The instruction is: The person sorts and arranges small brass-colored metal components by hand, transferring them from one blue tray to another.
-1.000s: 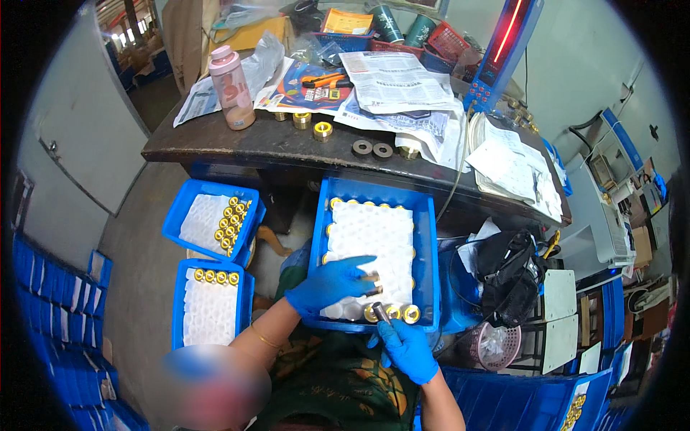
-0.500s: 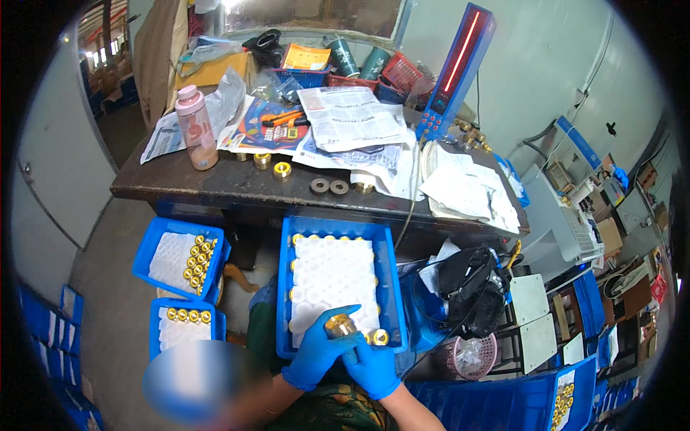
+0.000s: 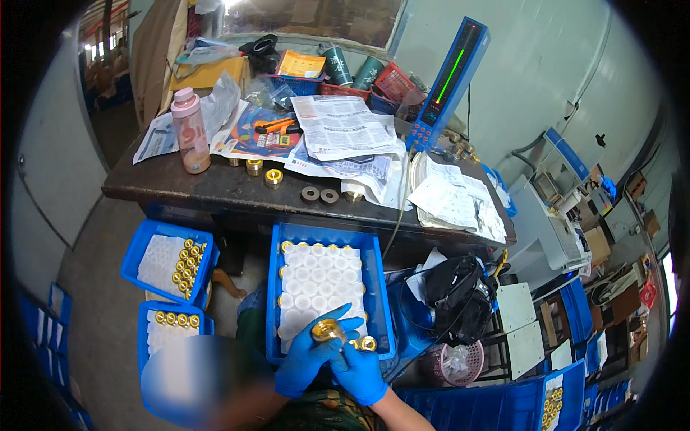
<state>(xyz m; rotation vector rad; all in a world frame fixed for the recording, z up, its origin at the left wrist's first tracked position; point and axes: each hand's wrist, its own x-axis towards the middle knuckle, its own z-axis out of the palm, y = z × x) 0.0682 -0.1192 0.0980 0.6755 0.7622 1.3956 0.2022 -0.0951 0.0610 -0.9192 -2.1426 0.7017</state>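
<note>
My left hand (image 3: 305, 363), in a blue glove, holds a round brass fitting (image 3: 328, 330) above the near end of a blue bin. The fitting is tilted, with its open bore showing. Close beside it, my gloved right hand (image 3: 361, 373) is closed, its fingers meeting the underside of the fitting; what it grips is mostly hidden. In the blue bin (image 3: 386, 302), white paper sheeting (image 3: 323, 276) covers rows of round fittings, and brass rims show along its edges. Two loose brass fittings (image 3: 367, 343) lie by my right fingers. A blue column gauge (image 3: 449, 82) on the table shows a green bar.
The dark table (image 3: 144, 179) carries a pink bottle (image 3: 190, 133), newspapers (image 3: 345, 126), two grey rings (image 3: 320, 195) and brass fittings (image 3: 273, 178). Two smaller blue bins (image 3: 133, 262) stand left. A black bag (image 3: 460, 298) and pink basket (image 3: 460, 363) are right. A cable (image 3: 400, 223) hangs down.
The gauge's bar has turned from red to green and is shorter. The fitting in my left hand has tipped so its bore shows more. The whole view has shifted slightly.
</note>
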